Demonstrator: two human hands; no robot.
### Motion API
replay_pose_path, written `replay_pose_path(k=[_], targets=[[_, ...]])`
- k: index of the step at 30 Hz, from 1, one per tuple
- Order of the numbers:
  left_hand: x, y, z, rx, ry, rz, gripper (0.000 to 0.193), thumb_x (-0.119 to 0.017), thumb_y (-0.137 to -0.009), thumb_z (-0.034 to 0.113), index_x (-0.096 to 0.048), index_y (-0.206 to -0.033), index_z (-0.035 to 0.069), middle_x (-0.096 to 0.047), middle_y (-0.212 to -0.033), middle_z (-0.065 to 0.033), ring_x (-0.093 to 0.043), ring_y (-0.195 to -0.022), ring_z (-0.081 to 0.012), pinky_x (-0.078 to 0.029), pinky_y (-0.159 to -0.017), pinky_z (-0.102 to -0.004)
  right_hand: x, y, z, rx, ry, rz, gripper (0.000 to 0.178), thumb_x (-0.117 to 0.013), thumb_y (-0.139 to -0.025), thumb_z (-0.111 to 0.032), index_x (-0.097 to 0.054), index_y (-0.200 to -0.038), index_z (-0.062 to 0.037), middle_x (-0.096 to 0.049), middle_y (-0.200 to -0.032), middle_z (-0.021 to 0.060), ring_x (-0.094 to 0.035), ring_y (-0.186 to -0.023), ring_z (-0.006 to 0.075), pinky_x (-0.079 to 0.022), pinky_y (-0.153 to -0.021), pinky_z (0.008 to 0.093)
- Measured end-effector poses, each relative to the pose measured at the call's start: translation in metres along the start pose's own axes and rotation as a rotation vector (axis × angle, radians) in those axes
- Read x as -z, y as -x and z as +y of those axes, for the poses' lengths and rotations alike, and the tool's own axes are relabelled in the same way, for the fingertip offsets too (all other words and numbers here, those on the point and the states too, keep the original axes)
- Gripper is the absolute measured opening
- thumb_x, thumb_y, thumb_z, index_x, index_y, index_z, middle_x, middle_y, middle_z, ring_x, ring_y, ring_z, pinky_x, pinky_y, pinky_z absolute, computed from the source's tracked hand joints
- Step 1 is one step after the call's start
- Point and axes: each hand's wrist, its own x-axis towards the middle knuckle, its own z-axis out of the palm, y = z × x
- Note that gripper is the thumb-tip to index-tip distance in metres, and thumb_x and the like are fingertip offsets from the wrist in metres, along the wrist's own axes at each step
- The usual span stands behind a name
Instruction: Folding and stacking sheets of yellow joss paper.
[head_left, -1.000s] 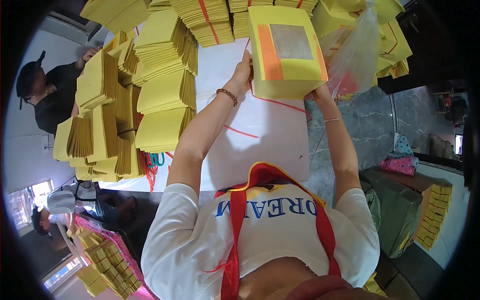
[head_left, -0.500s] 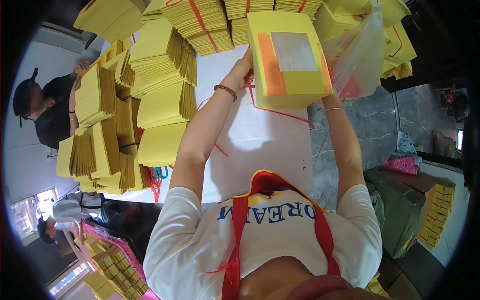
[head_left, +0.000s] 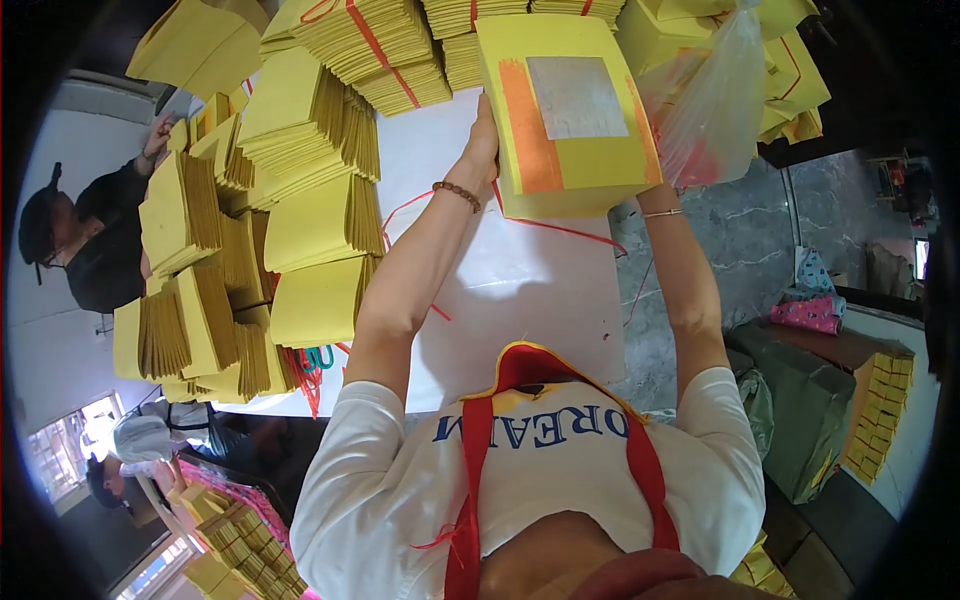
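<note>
A thick stack of yellow paper (head_left: 585, 165) stands upright at the far side of the table, with an orange band on its face and a silvery square panel. My left hand (head_left: 486, 138) presses along the stack's left side, fingers partly hidden behind it. On the other side my right hand (head_left: 650, 190) grips the stack; only the part near the wrist shows, the fingers being hidden. A red strap (head_left: 560, 232) lies on the white table top (head_left: 520, 300) just below the stack.
Piles of folded yellow paper (head_left: 315, 220) line the table's left side, with more red-strapped bundles (head_left: 375, 50) at the back. A translucent plastic bag (head_left: 715, 110) hangs right of the stack. Two people work at the left. A green covered box (head_left: 800, 410) stands on the right.
The stack and both hands have shifted slightly left in the picture, along with the surrounding piles. My left fingers look straighter against the stack's side. The person at the upper left has moved an arm.
</note>
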Motion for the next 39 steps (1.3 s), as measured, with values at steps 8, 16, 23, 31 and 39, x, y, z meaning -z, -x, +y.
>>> replay_pose_path(k=[8, 16, 23, 31, 39], targets=[[-0.005, -0.009, -0.003, -0.092, 0.235, -0.107, 0.059, -0.023, -0.093, 0.053, -0.045, -0.121, 0.006, -0.056, -0.108, -0.0100, -0.057, -0.095, -0.0203, -0.051, -0.081, -0.0394, 0.033, -0.013, 0.001, -0.024, 0.007, 0.000, 0.039, -0.045, -0.091, -0.035, -0.050, -0.119, -0.0092, -0.060, -0.104, 0.0056, -0.061, -0.089, 0.0203, -0.052, -0.072, 0.0340], [-0.044, 0.018, 0.024, -0.182, 0.070, -0.109, 0.060, -0.019, -0.094, 0.051, -0.042, -0.122, 0.004, -0.052, -0.115, -0.0140, -0.056, -0.104, -0.0266, -0.050, -0.086, -0.0418, 0.107, -0.059, -0.045, -0.047, 0.016, 0.008, 0.039, -0.045, -0.091, -0.035, -0.049, -0.120, -0.0091, -0.060, -0.105, 0.0058, -0.061, -0.090, 0.0204, -0.052, -0.073, 0.0340], [-0.086, 0.045, 0.063, -0.210, 0.302, -0.353, 0.063, -0.049, -0.083, 0.048, -0.036, -0.128, 0.007, -0.050, -0.121, -0.0127, -0.052, -0.105, -0.0289, -0.044, -0.090, -0.0418, 0.165, -0.095, -0.101, -0.040, 0.036, -0.043, 0.039, -0.045, -0.092, -0.035, -0.049, -0.120, -0.0089, -0.059, -0.106, 0.0059, -0.060, -0.091, 0.0206, -0.051, -0.074, 0.0340], [-0.061, 0.025, 0.070, -0.137, 0.465, -0.627, 0.060, -0.066, -0.079, 0.041, -0.046, -0.124, 0.006, -0.055, -0.115, -0.0186, -0.054, -0.102, -0.0253, -0.043, -0.091, -0.0412, 0.171, -0.094, -0.131, -0.013, 0.067, -0.121, 0.039, -0.045, -0.092, -0.034, -0.048, -0.121, -0.0087, -0.059, -0.107, 0.0060, -0.060, -0.092, 0.0207, -0.051, -0.075, 0.0341], [-0.019, 0.121, -0.010, -0.082, 0.362, -0.130, 0.030, -0.037, -0.095, 0.036, -0.053, -0.102, 0.011, -0.057, -0.080, 0.0007, -0.059, -0.071, -0.0116, -0.051, -0.061, -0.0263, 0.016, 0.088, 0.052, 0.062, 0.053, -0.082, 0.039, -0.045, -0.092, -0.034, -0.048, -0.122, -0.0086, -0.058, -0.108, 0.0061, -0.060, -0.093, 0.0209, -0.051, -0.076, 0.0341]])
